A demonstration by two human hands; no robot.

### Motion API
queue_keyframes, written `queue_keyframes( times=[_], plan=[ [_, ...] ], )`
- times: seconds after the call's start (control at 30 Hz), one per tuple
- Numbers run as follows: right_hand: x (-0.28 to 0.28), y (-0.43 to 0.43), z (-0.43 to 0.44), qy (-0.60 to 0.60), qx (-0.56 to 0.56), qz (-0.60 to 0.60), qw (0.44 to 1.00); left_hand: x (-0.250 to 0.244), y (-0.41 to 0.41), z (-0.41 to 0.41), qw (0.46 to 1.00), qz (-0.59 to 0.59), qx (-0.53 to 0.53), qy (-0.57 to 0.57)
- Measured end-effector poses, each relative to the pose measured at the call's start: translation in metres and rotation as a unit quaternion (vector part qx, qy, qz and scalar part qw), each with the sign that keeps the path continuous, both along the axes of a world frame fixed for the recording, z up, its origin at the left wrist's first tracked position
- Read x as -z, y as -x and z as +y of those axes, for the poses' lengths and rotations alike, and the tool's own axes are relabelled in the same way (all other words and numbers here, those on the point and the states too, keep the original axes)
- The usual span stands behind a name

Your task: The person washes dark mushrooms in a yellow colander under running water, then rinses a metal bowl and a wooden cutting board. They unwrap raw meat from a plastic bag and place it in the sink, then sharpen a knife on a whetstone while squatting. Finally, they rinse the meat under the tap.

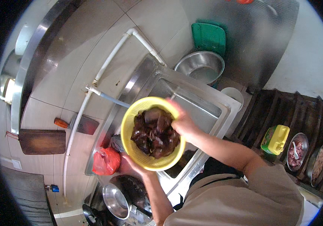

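A round yellow plastic colander (125, 132) is held up over the stainless steel double-bowl sink (198, 106). Wet, glossy, dark brown pieces of food (155, 132) lie in it; I cannot tell their kind. My right hand (182, 121) grips the colander's rim on the right, its fingers blurred and partly hidden. Against the lower left side is my left hand (137, 166), most of its fingers hidden beneath the colander. A grey-blue hose (113, 100) runs from a white wall pipe (85, 104) and passes out of sight behind the colander.
Beside the sink are a red plastic bag (106, 161) and a metal bowl (116, 201). A large steel basin (199, 66) stands beyond. A cleaver (85, 125) and cutting board (42, 141) hang on the wall. To the right are a yellow jug (275, 139) and a bowl of meat (294, 162).
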State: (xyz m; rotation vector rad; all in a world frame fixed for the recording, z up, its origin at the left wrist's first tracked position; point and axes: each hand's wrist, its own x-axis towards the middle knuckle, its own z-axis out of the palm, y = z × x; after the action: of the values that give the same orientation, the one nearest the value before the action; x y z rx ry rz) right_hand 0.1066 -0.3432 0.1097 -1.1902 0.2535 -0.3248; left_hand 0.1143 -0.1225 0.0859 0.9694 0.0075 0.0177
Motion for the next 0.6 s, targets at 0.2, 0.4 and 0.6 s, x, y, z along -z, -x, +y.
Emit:
queue_keyframes(
  times=[0.2,0.4,0.6],
  plan=[
    [-0.004,0.046,0.016,-0.159,-0.036,-0.063,0.985,-0.006,0.013,0.046,0.987,0.067,0.144,-0.004],
    [-0.005,0.118,0.031,-0.165,0.025,-0.107,0.980,0.002,0.048,0.046,0.961,-0.010,0.140,-0.238],
    [0.011,0.261,0.041,-0.104,0.068,-0.159,0.979,0.024,0.112,0.065,0.883,0.088,0.338,-0.312]
  ],
)
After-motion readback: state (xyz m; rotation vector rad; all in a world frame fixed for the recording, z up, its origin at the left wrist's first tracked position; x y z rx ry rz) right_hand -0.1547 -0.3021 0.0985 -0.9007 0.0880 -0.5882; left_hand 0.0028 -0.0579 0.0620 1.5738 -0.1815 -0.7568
